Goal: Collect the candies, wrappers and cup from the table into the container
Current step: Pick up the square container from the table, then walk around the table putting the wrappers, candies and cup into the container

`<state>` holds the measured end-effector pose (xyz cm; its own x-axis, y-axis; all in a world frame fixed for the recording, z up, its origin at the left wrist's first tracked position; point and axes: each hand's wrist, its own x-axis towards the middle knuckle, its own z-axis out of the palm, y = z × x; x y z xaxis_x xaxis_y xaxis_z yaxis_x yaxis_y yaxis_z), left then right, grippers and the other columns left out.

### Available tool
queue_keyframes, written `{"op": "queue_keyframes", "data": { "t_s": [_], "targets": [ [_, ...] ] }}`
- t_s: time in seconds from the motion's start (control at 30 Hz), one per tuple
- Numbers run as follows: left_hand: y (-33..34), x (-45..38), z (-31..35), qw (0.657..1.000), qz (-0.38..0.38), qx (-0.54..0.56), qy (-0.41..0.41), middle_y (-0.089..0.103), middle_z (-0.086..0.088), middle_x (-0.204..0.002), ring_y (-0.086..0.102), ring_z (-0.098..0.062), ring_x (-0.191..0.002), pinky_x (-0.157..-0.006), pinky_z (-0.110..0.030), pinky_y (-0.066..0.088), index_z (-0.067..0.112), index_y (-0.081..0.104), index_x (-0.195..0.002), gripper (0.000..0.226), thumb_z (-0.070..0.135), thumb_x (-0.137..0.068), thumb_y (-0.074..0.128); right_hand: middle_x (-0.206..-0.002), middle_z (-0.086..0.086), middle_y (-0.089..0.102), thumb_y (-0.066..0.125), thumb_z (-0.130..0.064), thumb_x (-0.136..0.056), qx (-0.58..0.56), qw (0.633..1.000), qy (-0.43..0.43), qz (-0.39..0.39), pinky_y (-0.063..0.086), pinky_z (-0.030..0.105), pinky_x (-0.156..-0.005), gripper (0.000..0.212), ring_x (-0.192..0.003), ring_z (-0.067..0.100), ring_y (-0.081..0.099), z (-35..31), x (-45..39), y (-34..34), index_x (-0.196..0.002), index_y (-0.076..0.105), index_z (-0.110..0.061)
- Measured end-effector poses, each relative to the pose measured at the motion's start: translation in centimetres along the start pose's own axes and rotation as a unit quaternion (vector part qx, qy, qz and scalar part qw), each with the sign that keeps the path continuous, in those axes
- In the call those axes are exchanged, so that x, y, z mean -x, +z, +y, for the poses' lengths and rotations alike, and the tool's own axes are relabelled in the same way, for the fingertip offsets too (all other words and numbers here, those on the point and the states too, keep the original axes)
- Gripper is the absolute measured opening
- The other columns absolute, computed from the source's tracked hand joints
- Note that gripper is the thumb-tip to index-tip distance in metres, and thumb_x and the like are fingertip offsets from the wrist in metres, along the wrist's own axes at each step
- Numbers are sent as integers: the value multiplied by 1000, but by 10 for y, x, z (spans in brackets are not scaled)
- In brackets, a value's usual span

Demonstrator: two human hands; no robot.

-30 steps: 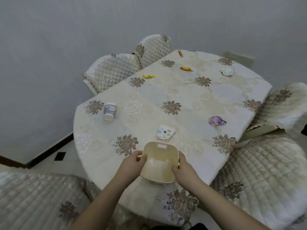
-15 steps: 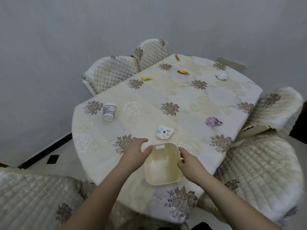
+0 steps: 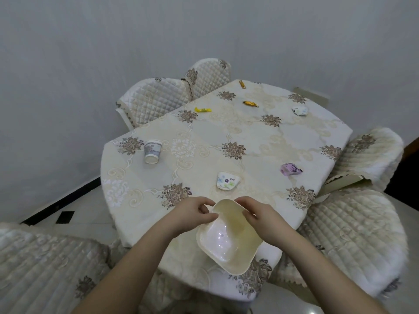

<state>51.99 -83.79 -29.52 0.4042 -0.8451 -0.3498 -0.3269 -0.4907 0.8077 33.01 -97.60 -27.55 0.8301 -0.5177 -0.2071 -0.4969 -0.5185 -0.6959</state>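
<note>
low in the frame's centre, left hand (image 3: 192, 215) and right hand (image 3: 260, 215) both grip the far rim of the cream container (image 3: 229, 236). beyond lie a floral wrapper (image 3: 227, 180), purple wrapper (image 3: 289, 169), cup (image 3: 152, 151), then candies (image 3: 250, 103) at upper centre.

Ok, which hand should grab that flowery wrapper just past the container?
Probably right. The right hand grips the container rim nearest the flowered wrapper; the left hand sits slightly farther left.

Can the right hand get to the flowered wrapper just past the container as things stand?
Probably yes, once it lets go. The right hand grips the container rim, so it is busy now, but the flowered wrapper lies just beyond it on bare tablecloth with nothing in between.
</note>
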Motion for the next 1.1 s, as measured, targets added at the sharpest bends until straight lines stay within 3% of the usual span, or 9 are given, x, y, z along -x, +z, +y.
{"op": "queue_keyframes", "data": {
  "t_s": [0.17, 0.3, 0.43, 0.53, 0.6, 0.67, 0.8, 0.93, 1.1],
  "targets": [
    [1, 6, -3, 998, 47, 42, 4, 65, 19, -62, 56, 8, -56, -54, -8, 40, 27, 73, -113, 27, 29, -86, 71, -110, -24, 65, 52, -25, -95, -74, 995, 10, 63, 48, 20, -90, 24, -102, -10, 57, -1, 2, 1, -111, 59, -42],
    [-4, 6, -10, 988, 137, 77, -9, 62, 10, -66, 57, 9, -53, -55, -8, 41, 19, 74, -112, 27, 24, -85, 74, -113, -29, 60, 55, -22, -94, -95, 988, 38, 117, 41, 2, -77, 26, -99, -16, 55, 11, 7, -17, -109, 56, -44],
    [-15, 5, -17, 977, 188, 100, -20, 57, 9, -63, 55, 8, -51, -56, -8, 41, 13, 75, -113, 29, 17, -85, 74, -114, -25, 61, 54, -26, -94, -99, 984, 74, 129, 42, 20, -83, 23, -105, -3, 58, 31, 7, -31, -112, 57, -41],
    [-19, 4, -21, 975, 164, 145, -41, 58, 3, -66, 60, -7, -61, -75, -32, 57, 12, 72, -120, 33, 12, -86, 74, -120, -18, 58, 55, -30, -94, -74, 985, 81, 132, 38, 24, -86, 26, -108, 3, 55, 43, -4, -29, -119, 56, -36],
    [-19, 3, -22, 968, 147, 195, -58, 62, 2, -65, 63, -17, -66, -76, -41, 61, 11, 73, -118, 31, 8, -88, 72, -125, -11, 53, 54, -32, -94, -46, 988, 82, 120, 36, 24, -89, 33, -111, 5, 49, 53, -16, -25, -126, 53, -31],
    [-18, 3, -21, 959, 145, 230, -76, 65, 0, -67, 66, -14, -65, -62, -30, 60, 10, 75, -114, 25, 5, -90, 68, -131, -7, 50, 54, -32, -94, -28, 991, 81, 101, 34, 24, -94, 38, -116, 7, 46, 61, -29, -21, -131, 50, -28],
    [-14, 1, -17, 943, 172, 266, -102, 68, -10, -82, 68, -14, -67, -60, -26, 57, 16, 75, -112, 25, 4, -92, 66, -137, 0, 49, 52, -31, -95, -10, 995, 75, 61, 33, 23, -95, 43, -123, 13, 46, 75, -64, -18, -136, 46, -24],
    [-5, -4, -14, 932, 220, 266, -111, 58, 12, -57, 64, -11, -64, -62, -28, 61, 24, 77, -101, 26, 2, -89, 68, -139, 7, 48, 52, -28, -94, 13, 997, 63, 37, 32, 32, -104, 45, -128, 22, 43, 89, -105, -17, -138, 45, -20],
    [6, -11, -10, 919, 264, 259, -136, 63, 12, -54, 67, -5, -58, -54, -20, 55, 19, 76, -101, 19, 4, -90, 70, -143, 11, 44, 50, -32, -94, 81, 992, 100, 10, 33, 42, -106, 50, -131, 33, 37, 109, -156, -12, -141, 41, -20]
  ]
}}
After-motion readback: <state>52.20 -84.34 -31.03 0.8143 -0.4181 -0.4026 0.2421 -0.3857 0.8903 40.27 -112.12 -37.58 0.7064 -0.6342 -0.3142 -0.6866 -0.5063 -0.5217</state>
